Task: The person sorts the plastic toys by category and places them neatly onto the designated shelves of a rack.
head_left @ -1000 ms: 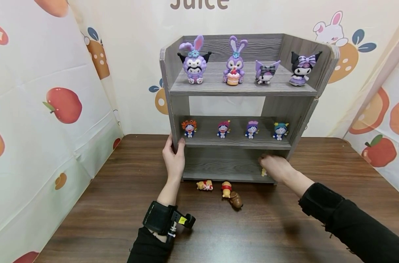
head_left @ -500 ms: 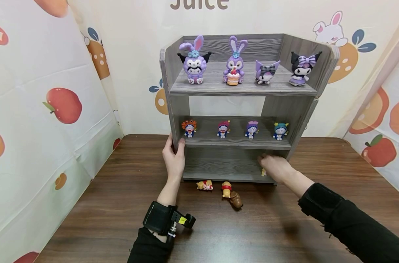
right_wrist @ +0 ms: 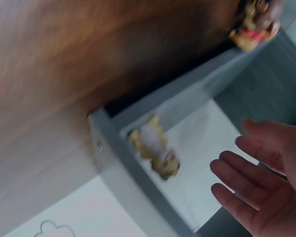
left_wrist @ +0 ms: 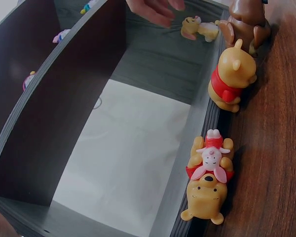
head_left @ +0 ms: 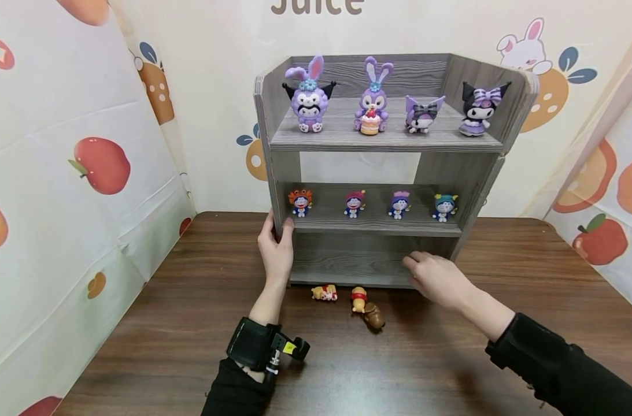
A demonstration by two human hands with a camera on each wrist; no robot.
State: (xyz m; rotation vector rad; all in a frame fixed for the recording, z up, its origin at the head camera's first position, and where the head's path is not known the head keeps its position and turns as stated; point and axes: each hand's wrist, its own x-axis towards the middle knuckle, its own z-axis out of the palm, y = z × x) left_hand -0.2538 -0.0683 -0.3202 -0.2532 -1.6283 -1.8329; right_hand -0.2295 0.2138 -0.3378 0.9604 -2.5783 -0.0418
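Observation:
My left hand [head_left: 276, 251] grips the left side panel of the grey wooden display shelf [head_left: 347, 146], thumb on the front edge. My right hand [head_left: 438, 277] is by the right end of the bottom shelf; the right wrist view shows its fingers apart and holding nothing. Beside it a small yellow figurine [right_wrist: 150, 143] with a pale belly stands on the bottom shelf; the hand hides it in the head view. On the table before the shelf lie a Pooh figurine [left_wrist: 205, 197] with a pink piglet, another Pooh figurine [left_wrist: 230, 81] in red, and a brown figurine [head_left: 373, 316].
Several purple figurines, among them a bunny with a cake [head_left: 370, 110], stand on the top tier. Several small blue figurines, one with an orange hood [head_left: 300, 202], line the middle tier. The brown wooden table [head_left: 191, 323] meets a fruit-print backdrop [head_left: 211, 104].
My right hand has let go of the small yellow figurine and drawn back slightly toward me, its fingers now spread. The left hand keeps its grip on the shelf.

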